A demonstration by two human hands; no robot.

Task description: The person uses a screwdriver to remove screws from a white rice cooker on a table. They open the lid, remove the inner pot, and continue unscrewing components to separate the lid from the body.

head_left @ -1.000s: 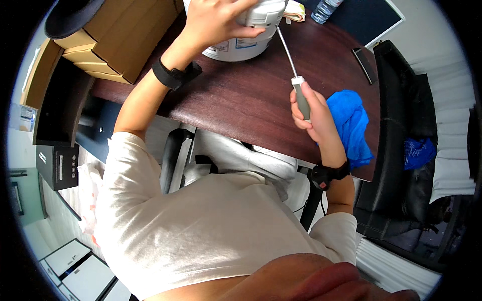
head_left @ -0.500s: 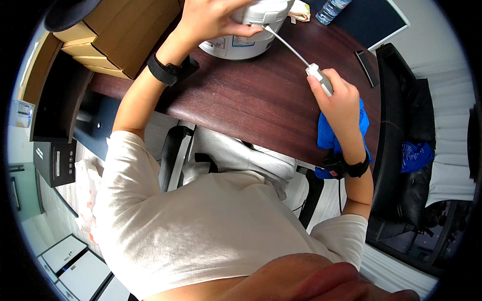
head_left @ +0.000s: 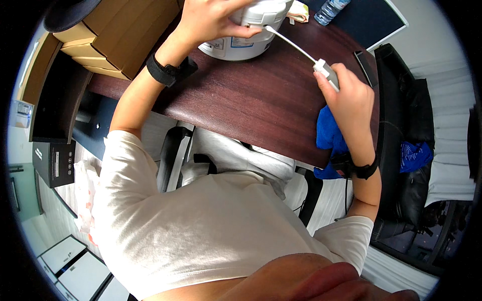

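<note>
Screwdriver [head_left: 321,64] work is in hand: the tool is gripped by its grey handle in the closed right hand [head_left: 346,95], its tip set against the white cooker [head_left: 246,30] at the desk's [head_left: 251,100] far edge. The cooker is steadied by the left hand [head_left: 211,20], fingers curled over its top. Judged next: firm pressure and turning, tip kept seated.

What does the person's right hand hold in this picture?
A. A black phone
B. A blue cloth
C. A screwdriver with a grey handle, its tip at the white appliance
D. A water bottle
C: the right hand grips the grey handle of a screwdriver whose thin shaft reaches to the white appliance, which the left hand steadies; the blue cloth lies under the wrist, not held.
</note>
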